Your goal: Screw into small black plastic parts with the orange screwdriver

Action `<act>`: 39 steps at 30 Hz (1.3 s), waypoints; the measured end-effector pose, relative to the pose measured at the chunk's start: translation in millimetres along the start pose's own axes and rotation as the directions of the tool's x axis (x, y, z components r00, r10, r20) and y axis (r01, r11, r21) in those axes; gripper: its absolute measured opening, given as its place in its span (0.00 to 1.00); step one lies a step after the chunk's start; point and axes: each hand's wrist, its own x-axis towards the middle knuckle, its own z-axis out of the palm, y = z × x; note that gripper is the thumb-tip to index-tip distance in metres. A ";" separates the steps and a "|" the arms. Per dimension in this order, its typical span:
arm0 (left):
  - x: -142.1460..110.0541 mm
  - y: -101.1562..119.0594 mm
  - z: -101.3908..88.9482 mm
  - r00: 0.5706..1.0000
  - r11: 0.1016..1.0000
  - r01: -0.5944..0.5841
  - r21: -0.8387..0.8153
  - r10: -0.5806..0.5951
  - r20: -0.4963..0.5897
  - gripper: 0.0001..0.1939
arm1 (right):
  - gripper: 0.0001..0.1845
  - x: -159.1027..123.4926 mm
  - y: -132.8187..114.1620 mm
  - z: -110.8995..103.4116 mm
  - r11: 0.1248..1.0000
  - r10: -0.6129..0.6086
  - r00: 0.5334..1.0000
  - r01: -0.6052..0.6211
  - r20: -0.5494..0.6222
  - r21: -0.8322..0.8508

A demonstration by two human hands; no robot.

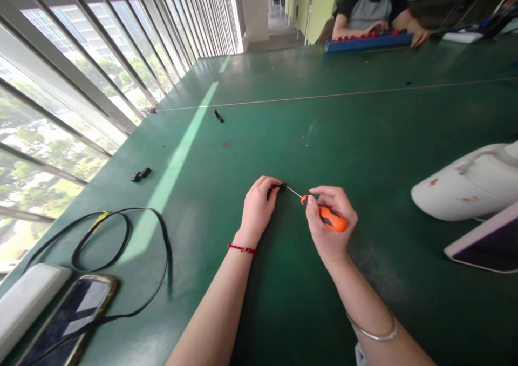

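Note:
Near the middle of the green table (259, 139), my left hand (259, 201) is closed with fingers and thumb pinching a small black part (277, 188). What kind of part it is cannot be made out. My right hand (332, 220) grips a screwdriver (334, 219) with an orange and black handle. Its thin metal shaft points left, and the tip meets or nearly meets the black part at my left fingertips. A red cord bracelet sits on my left wrist, and a metal bangle on my right forearm.
Small black pieces (141, 174) lie at left, another black piece (219, 116) farther back. A black cable (165, 242) loops beside a phone (81, 312) and white box (32, 296). A white bottle-like object (457, 188) and a framed device (485, 242) stand right. Opposite, a person (370, 12) handles a blue tray (370, 42).

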 end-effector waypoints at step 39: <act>-0.7 -0.1 0.3 1.000 1.000 -0.013 0.012 0.013 -0.003 0.08 | 0.13 2.1 0.8 5.2 0.997 -0.013 0.999 0.016 -0.044 0.077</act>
